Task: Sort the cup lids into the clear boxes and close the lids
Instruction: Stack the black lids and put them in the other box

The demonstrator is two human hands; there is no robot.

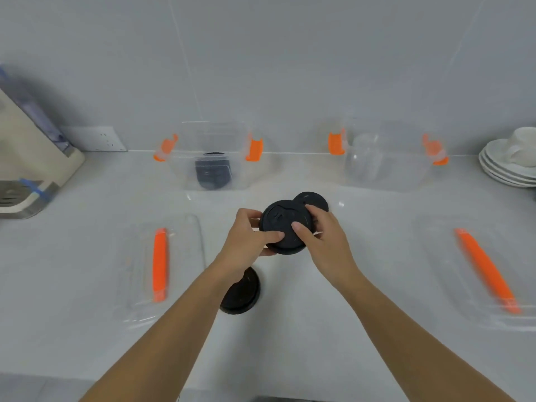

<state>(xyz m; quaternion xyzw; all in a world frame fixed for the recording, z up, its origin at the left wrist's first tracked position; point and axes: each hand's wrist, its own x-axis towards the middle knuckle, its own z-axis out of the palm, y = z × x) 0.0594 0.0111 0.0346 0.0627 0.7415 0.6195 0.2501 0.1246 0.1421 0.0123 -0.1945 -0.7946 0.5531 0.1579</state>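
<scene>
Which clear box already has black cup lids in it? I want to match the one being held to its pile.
The left clear box, behind the left hand. A dark stack of black lids shows through its wall; the right clear box shows only clear contents.

Matt black plastic cup lid (282, 224), clear glossy plastic boxes (216, 158), smooth glossy white counter (290, 343)

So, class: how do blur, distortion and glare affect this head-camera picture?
Head view: wide-angle bending curves the counter edge; the right box lid with its orange handle is smeared; small glare spots dot the counter; the held black lid stays fairly sharp.
</scene>
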